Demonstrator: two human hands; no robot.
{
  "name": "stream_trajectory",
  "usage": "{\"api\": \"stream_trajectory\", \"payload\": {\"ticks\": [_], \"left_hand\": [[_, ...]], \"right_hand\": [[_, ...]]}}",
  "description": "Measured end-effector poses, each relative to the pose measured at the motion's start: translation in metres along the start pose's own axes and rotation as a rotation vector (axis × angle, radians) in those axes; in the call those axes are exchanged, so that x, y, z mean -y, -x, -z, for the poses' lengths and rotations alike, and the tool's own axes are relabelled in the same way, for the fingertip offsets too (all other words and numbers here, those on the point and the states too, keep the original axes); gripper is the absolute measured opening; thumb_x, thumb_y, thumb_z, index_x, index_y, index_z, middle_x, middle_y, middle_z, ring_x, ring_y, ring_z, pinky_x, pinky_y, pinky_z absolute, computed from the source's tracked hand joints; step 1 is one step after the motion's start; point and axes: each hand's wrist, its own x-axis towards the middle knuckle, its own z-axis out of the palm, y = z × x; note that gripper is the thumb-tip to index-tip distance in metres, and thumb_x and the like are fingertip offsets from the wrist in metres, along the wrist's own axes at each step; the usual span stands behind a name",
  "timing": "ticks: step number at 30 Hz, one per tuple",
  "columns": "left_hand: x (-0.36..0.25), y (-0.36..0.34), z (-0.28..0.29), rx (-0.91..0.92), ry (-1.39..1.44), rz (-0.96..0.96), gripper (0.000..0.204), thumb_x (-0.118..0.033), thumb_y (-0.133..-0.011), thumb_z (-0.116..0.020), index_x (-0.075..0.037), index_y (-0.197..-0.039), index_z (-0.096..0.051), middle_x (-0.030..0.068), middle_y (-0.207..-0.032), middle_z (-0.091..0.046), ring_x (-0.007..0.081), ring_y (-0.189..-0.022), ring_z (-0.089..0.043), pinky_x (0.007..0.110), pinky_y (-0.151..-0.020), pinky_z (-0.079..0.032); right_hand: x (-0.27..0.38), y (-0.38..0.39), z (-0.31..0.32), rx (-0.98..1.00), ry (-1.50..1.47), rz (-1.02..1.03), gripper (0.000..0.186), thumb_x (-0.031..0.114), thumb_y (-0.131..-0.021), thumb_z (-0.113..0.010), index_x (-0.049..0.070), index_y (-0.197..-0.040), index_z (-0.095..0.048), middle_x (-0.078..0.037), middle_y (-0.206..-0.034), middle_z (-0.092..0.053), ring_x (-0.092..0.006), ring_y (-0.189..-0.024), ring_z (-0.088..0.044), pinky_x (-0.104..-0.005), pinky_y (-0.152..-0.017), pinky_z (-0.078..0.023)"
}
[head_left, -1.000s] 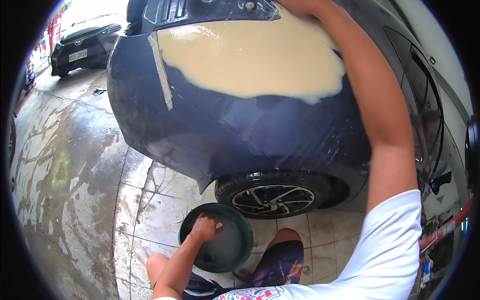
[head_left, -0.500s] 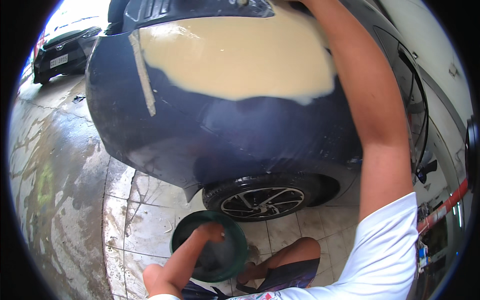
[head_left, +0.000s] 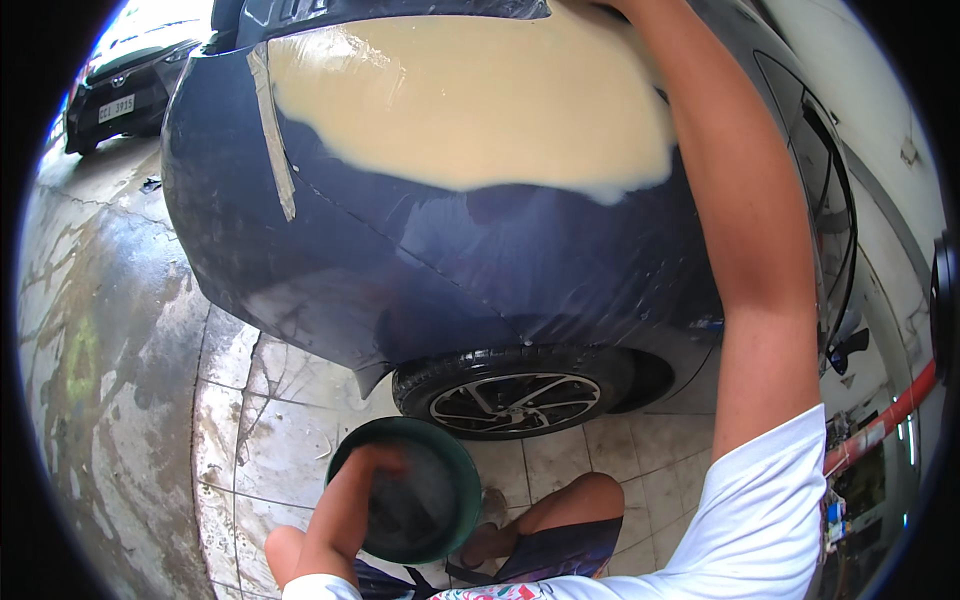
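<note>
My left hand [head_left: 380, 462] is down inside a green basin [head_left: 471, 500] of cloudy water beside the wheel, its fingers smeared by motion. My right arm reaches up across the dark blue-grey car panel [head_left: 430, 260] to my right hand [head_left: 612, 6] at the upper edge, where its fingers are hidden. Beneath that hand lies a broad beige coated patch [head_left: 470, 100] on the panel. A strip of masking tape [head_left: 270, 130] runs down to the left of the patch, and dark plastic trim [head_left: 380, 12] lies above it.
A black car [head_left: 120, 95] stands at upper left on wet concrete [head_left: 120, 320]. The car's wheel [head_left: 510, 395] rests on dirty white floor tiles [head_left: 280, 440]. A red pipe [head_left: 890, 420] with clutter beside it is at the right, along a pale wall.
My left hand has shifted slightly left within the basin and become blurred. My right hand stays high at the panel. The whole view has shifted, with the car now appearing further left.
</note>
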Motion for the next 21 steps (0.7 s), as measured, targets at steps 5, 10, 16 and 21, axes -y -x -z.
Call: {"api": "stream_trajectory", "payload": {"ticks": [5, 10, 16, 21], "left_hand": [[0.009, -0.013, -0.006, 0.144, 0.135, 0.253, 0.030, -0.038, -0.084, -0.069, -0.011, -0.092, -0.079, 0.0081, -0.092, -0.078, 0.0220, -0.082, -0.074, 0.042, -0.079, -0.058], [0.020, -0.035, -0.017, -0.012, 0.100, 0.103, 0.039, -0.042, -0.082, -0.071, -0.009, -0.101, -0.079, 0.0110, -0.100, -0.078, 0.0244, -0.090, -0.075, 0.042, -0.084, -0.059], [0.014, -0.013, -0.012, -0.166, -0.090, 0.140, 0.038, -0.044, -0.082, -0.070, -0.009, -0.095, -0.079, 0.0147, -0.108, -0.076, 0.0287, -0.105, -0.070, 0.046, -0.098, -0.053], [-0.008, -0.001, 0.007, -0.058, 0.024, 0.068, 0.038, -0.046, -0.083, -0.069, -0.011, -0.095, -0.080, 0.0125, -0.106, -0.077, 0.0267, -0.102, -0.072, 0.044, -0.095, -0.054]], "right_hand": [[-0.038, 0.111, 0.015, -0.042, 0.142, 0.168, 0.045, 0.037, -0.095, -0.067, 0.019, -0.137, -0.069, -0.013, -0.152, -0.054, -0.0359, -0.137, -0.051, -0.0465, -0.116, -0.034], [-0.053, 0.030, -0.009, -0.073, -0.034, 0.194, 0.046, 0.040, -0.095, -0.067, 0.024, -0.138, -0.068, -0.009, -0.153, -0.055, -0.0349, -0.136, -0.052, -0.0489, -0.116, -0.033], [-0.040, 0.031, -0.005, -0.038, -0.169, 0.092, 0.052, 0.040, -0.097, -0.066, 0.011, -0.140, -0.064, -0.017, -0.151, -0.054, -0.0368, -0.139, -0.049, -0.0458, -0.118, -0.035], [-0.059, 0.121, 0.005, -0.157, 0.104, 0.210, 0.052, 0.043, -0.094, -0.070, 0.015, -0.137, -0.066, -0.013, -0.148, -0.058, -0.0377, -0.134, -0.054, -0.0447, -0.114, -0.038]]}}
